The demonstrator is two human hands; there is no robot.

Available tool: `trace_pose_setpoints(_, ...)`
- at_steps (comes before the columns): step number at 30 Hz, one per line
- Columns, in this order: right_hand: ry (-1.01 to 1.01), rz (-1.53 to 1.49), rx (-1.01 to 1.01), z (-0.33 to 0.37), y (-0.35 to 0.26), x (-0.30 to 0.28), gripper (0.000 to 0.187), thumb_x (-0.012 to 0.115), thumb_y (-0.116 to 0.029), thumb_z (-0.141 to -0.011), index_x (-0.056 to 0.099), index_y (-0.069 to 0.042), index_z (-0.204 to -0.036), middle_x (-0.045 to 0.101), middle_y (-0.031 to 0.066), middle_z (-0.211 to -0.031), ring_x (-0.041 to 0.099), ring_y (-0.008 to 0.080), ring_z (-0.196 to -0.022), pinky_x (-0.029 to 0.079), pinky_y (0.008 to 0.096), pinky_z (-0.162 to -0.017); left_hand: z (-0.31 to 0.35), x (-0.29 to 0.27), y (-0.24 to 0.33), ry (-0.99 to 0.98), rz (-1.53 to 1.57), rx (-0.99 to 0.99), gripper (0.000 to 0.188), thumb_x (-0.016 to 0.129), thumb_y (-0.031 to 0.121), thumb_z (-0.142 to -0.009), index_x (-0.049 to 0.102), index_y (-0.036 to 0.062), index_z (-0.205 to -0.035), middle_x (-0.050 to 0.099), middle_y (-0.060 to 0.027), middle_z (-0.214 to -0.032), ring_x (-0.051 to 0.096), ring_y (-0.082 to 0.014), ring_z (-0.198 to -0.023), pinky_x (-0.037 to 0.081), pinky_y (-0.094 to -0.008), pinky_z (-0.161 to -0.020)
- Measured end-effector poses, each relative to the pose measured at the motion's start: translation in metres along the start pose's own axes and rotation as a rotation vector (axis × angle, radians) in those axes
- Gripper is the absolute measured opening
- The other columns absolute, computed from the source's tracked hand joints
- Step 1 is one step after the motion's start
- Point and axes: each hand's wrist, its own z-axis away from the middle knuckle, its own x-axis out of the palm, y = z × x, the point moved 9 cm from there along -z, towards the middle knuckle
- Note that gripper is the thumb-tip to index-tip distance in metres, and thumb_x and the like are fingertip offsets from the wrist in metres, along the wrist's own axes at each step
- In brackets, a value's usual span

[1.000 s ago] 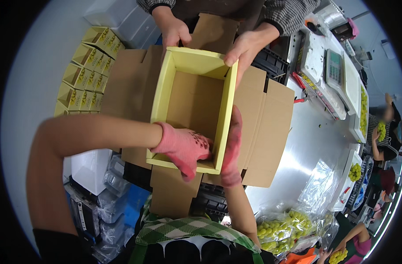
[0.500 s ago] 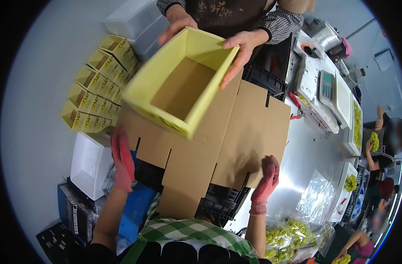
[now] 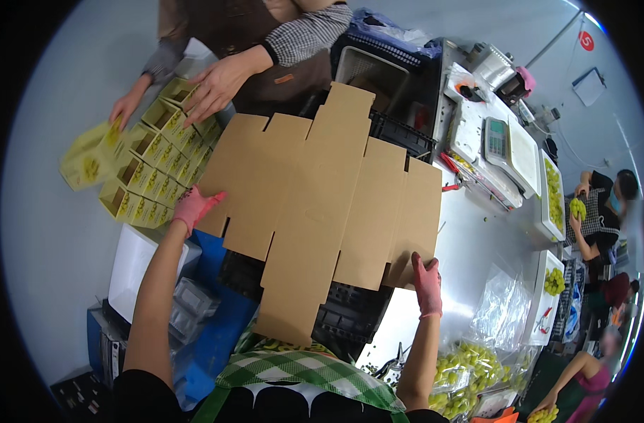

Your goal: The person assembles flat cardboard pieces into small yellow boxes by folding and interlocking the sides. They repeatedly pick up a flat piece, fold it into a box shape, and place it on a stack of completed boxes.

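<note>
A flat, unfolded cardboard box blank [image 3: 304, 204] with slots and flaps lies before me on a black crate [image 3: 354, 317]. My left hand [image 3: 193, 209], in a pink glove, is at the blank's left edge, its thumb and fingers spread and touching the flap. At the lower right corner, my right hand [image 3: 427, 285], also in a pink glove, has its thumb and a finger apart beside the board. Across from me, a co-worker's hand [image 3: 126, 106] holds a pale yellow box [image 3: 93, 156] at the far left. The co-worker's other hand [image 3: 220, 84] hovers over stacked boxes.
Rows of yellow boxes [image 3: 153, 169] stand on the left, near a white foam box [image 3: 131, 264]. On the right, a metal table [image 3: 470, 247] bears a scale [image 3: 497, 141], red-handled cutters [image 3: 449, 173], plastic bags [image 3: 502, 317] and bagged green grapes [image 3: 470, 370]. Others handle grapes farther right.
The co-worker has moved a yellow box from above the blank to the far left, uncovering the cardboard. My hands have come in to the blank's left edge and lower right corner.
</note>
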Motion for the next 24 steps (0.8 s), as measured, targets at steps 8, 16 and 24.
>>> trace_pose_setpoints(8, 0.329, 0.476, -0.067, 0.028, -0.038, -0.036, 0.049, 0.065, -0.04, -0.081, 0.049, -0.001, -0.107, 0.062, 0.0203, -0.104, 0.059, 0.0361, -0.101, 0.045, 0.0408, -0.088, 0.013, -0.028, 0.006, 0.048, -0.01, 0.005, 0.059, 0.074, 0.045, -0.071, 0.061, -0.0021, -0.104, 0.067, -0.0162, -0.099, 0.065, -0.028, -0.089, 0.05, -0.0362, -0.077)
trace_pose_setpoints(16, 0.395, 0.38, -0.107, 0.039, -0.054, -0.056, 0.053, 0.075, -0.036, -0.072, 0.049, -0.004, -0.104, 0.065, 0.017, -0.097, 0.062, 0.0363, -0.093, 0.047, 0.0425, -0.082, 0.024, -0.053, 0.029, 0.144, -0.391, 0.175, 0.07, 0.071, 0.054, -0.068, 0.055, 0.0006, -0.109, 0.063, -0.0185, -0.107, 0.06, -0.0324, -0.1, 0.048, -0.0415, -0.085)
trace_pose_setpoints(24, 0.422, 0.43, -0.169, 0.042, -0.064, -0.049, 0.046, 0.073, -0.032, -0.074, 0.049, -0.004, -0.103, 0.065, 0.0181, -0.093, 0.063, 0.0361, -0.09, 0.048, 0.0419, -0.079, 0.01, -0.037, -0.004, 0.184, -0.506, 0.042, 0.076, 0.067, 0.061, -0.068, 0.055, 0.0008, -0.112, 0.06, -0.0179, -0.112, 0.06, -0.0305, -0.103, 0.048, -0.0404, -0.085)
